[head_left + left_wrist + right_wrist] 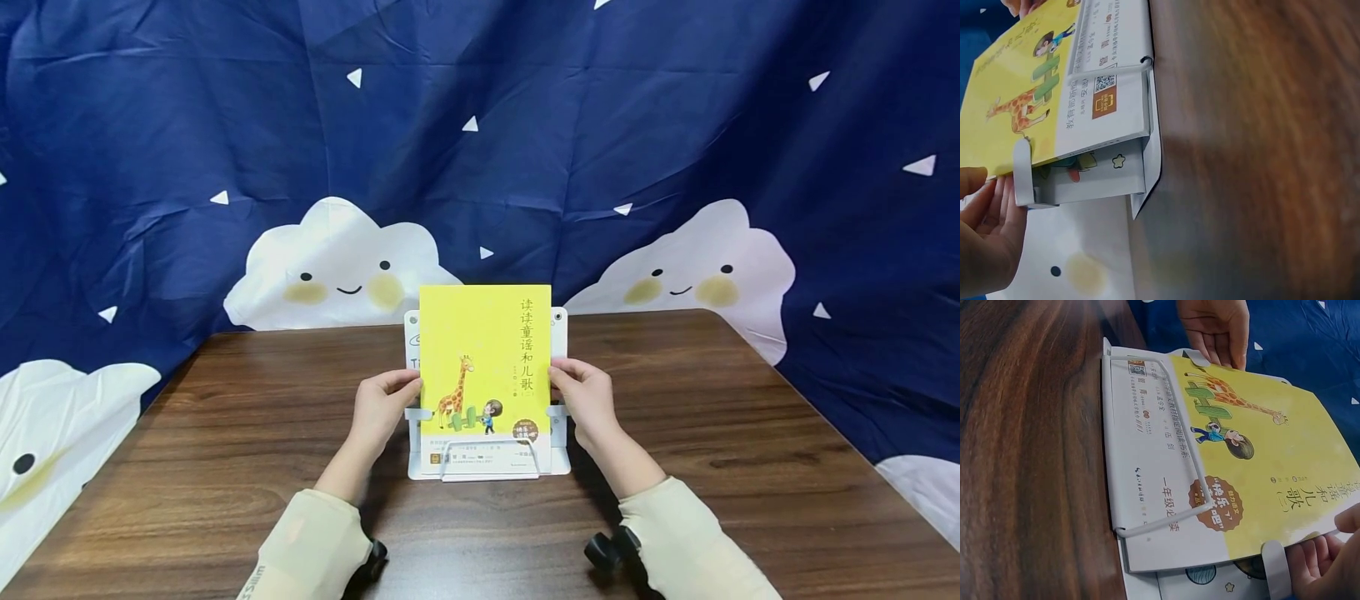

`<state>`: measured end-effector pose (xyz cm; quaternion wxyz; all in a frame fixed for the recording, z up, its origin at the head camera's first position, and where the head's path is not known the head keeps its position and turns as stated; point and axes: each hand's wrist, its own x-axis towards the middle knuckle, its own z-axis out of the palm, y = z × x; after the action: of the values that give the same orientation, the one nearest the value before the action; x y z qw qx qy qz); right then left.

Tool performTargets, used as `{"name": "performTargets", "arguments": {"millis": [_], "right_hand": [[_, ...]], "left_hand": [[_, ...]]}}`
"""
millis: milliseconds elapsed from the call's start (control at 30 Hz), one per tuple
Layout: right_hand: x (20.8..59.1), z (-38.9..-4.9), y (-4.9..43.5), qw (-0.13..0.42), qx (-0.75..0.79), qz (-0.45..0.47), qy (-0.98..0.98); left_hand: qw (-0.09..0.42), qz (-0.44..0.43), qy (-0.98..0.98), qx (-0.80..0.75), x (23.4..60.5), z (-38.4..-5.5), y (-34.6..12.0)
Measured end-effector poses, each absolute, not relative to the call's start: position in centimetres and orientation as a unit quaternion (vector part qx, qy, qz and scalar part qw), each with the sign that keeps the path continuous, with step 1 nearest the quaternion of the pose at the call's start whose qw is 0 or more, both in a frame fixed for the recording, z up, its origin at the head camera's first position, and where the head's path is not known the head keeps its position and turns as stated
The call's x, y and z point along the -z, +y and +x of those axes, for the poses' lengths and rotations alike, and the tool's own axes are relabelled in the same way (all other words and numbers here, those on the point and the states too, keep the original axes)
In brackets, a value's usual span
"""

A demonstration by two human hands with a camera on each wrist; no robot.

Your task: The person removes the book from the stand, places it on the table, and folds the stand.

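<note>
A yellow picture book point(480, 333) with a giraffe and a child on its cover stands upright against a white book stand point(560, 342). My left hand point(381, 406) pinches the book's left edge between thumb and fingers. At the opposite edge, my right hand point(587, 402) holds the book the same way. White side clips reach over both edges; the left clip point(1022, 169) and the right clip point(1276, 569) sit just below the hands. A white wire bar point(1191, 434) crosses the front of the lower cover. The book hides most of the stand's printed back plate.
The stand rests on a dark brown wooden table point(225, 467). Behind it hangs a blue cloth point(480, 167) with white triangles and smiling clouds. Black straps with small devices point(603, 552) circle both wrists over pale sleeves point(311, 533).
</note>
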<state>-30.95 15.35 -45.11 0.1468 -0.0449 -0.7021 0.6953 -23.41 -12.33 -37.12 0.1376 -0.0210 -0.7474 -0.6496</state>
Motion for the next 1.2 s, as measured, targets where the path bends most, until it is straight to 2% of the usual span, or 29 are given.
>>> {"name": "performTargets", "arguments": {"millis": [167,400,500,633,933,1200], "right_hand": [[44.5,-30.6,15.1,0.153,-0.689,-0.032,-0.708],[36.8,-24.9,12.6,0.132,-0.658,-0.058,-0.739],[34.9,-23.6,12.0,0.132,-0.641,-0.060,-0.753],[34.1,-23.5,12.0,0.133,-0.630,-0.057,-0.763],[32.5,-24.3,12.0,0.188,-0.627,-0.022,-0.756],[31.0,-24.5,11.8,0.207,-0.646,-0.007,-0.735]], "left_hand": [[0.145,-0.020,-0.752,0.643,37.9,-23.9,-12.3],[0.147,0.011,-0.758,0.636,36.6,-23.3,-11.5],[0.145,0.024,-0.760,0.632,36.2,-23.1,-11.3],[0.156,0.031,-0.750,0.641,35.9,-23.3,-11.2],[0.215,0.005,-0.724,0.655,34.3,-23.3,-10.8],[0.220,0.008,-0.711,0.668,33.3,-23.6,-10.8]]}}
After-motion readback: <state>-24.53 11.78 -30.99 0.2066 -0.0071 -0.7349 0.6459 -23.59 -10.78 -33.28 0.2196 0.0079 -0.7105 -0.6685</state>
